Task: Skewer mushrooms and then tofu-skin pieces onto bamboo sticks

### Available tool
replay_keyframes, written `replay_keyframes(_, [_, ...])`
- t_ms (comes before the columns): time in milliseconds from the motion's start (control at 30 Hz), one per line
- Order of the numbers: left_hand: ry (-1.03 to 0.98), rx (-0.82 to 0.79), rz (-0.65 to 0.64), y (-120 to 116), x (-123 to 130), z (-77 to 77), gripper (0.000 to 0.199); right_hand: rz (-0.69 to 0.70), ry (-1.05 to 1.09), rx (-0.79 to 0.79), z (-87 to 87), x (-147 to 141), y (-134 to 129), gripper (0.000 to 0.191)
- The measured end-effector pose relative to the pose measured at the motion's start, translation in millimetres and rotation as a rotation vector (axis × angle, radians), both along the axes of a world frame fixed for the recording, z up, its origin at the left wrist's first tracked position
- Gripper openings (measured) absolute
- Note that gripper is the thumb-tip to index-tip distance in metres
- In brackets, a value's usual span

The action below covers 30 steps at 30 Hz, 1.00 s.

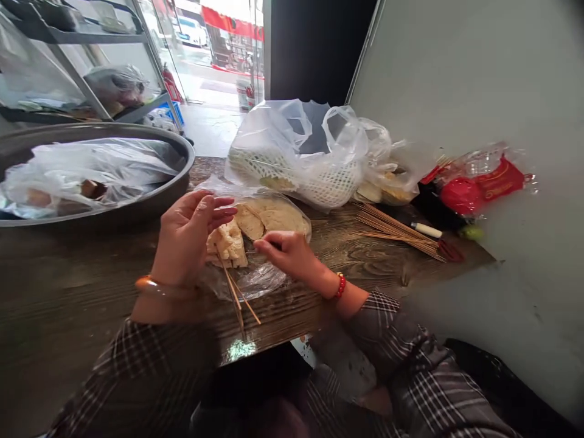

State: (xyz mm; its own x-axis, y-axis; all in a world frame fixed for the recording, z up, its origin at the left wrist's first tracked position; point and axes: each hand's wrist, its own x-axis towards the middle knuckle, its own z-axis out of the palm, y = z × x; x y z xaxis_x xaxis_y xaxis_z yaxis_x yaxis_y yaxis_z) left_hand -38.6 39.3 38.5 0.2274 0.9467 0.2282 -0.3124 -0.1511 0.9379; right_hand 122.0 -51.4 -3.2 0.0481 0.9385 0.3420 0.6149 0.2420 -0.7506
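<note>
My left hand (189, 228), with an amber bangle on its wrist, hovers over the left side of a clear plastic bag (260, 280). Its fingers stretch to the right, apart, with nothing visible in them. Just beneath lie folded pale food pieces (232, 244) threaded on bamboo skewers (233, 292), whose bare ends point toward me. My right hand (292, 252), wearing a red bead bracelet, is closed in a pinch at the near edge of flat, round, pale food slices (283, 218). Whatever its fingertips hold, if anything, is too small to make out.
A large metal basin (187, 164) with a plastic-wrapped bundle stands at left. White plastic bags (274, 134) with net-wrapped contents sit behind the slices. Loose skewers (399, 231), a white-handled tool (426, 229) and red packaging (497, 179) lie at right beside the wall.
</note>
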Motion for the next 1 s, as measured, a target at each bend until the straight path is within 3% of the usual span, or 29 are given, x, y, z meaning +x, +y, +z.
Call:
replay_keyframes(100, [0.010, 0.001, 0.030, 2, 2, -3.2, 0.033, -0.148, -0.129, 0.032, -7.5, 53, -16, 0.036])
replay_keyframes(267, [0.140, 0.039, 0.000, 1, 3, -6.5, 0.029, -0.490, -0.545, -0.128, -16.0, 148, -44, 0.029])
replay_keyframes(367, [0.336, 0.102, -0.078, 1, 4, -9.6, 0.036, -0.566, -0.596, -0.152, -18.0, 186, -58, 0.031])
replay_keyframes(467, [0.545, 0.183, -0.161, 3, 5, -15.6, 0.039, -0.555, -0.635, -0.186, -22.4, 207, -66, 0.030])
replay_keyframes(600, [0.741, 0.296, -0.157, 6, 6, -23.9, 0.038, -0.535, -0.792, -0.228, -32.3, 217, -66, 0.027])
replay_keyframes(700, [0.764, 0.321, -0.113, 7, 5, -26.5, 0.040, -0.537, -0.899, -0.200, -36.6, 214, -61, 0.026])
replay_keyframes(833, [0.756, 0.372, -0.060, 5, 6, -26.4, 0.038, -0.548, -0.845, 0.058, -30.6, 196, -51, 0.026])
replay_keyframes(1000, [0.941, 0.600, 0.026, 3, 10, -28.7, 0.026, -0.504, -0.735, 0.387, -4.5, 143, -36, 0.023])
